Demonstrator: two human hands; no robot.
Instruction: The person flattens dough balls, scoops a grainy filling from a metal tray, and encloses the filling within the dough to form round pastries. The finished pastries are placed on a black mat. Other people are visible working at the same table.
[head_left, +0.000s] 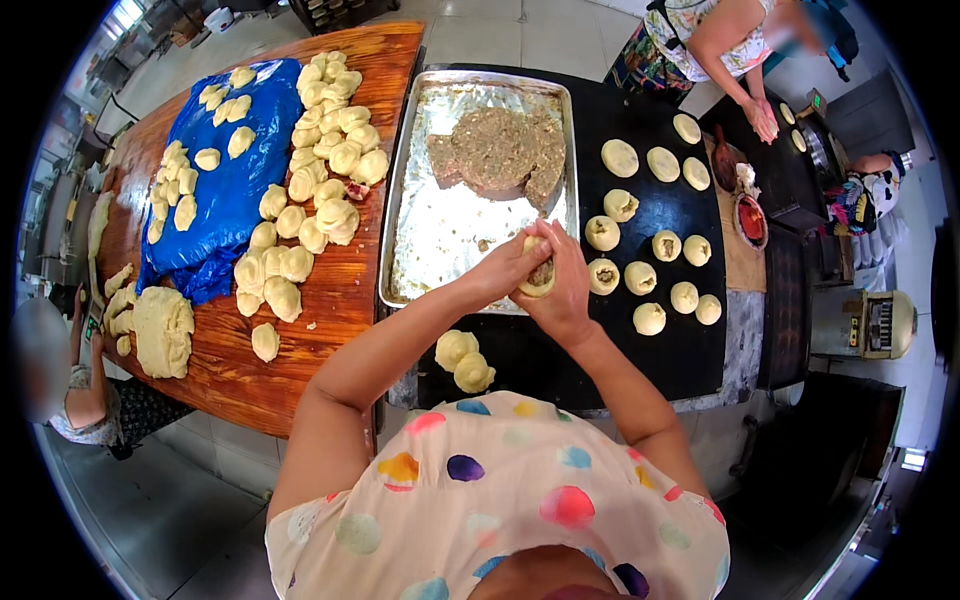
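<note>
My left hand point(510, 266) and my right hand point(564, 285) are closed together around a pale dough bun point(538, 287) with brown minced filling showing in its open top. They hold it over the near edge of a shallow metal tray point(420, 240). A large mound of brown minced filling point(500, 150) lies in that tray, with one side cut away. To the right, several filled buns point(640, 278) sit on a black board point(680, 370), and flattened dough rounds point(662, 164) lie beyond them. Two coiled dough pieces point(465, 362) rest nearest my body.
On the wooden table point(220, 360) at left are many coiled dough pieces point(330, 150), a blue plastic sheet point(215, 180) and a dough slab point(165, 332). One co-worker point(720, 50) presses their hands together at far right; another point(85, 390) works at the left edge. A bowl point(750, 220) stands right.
</note>
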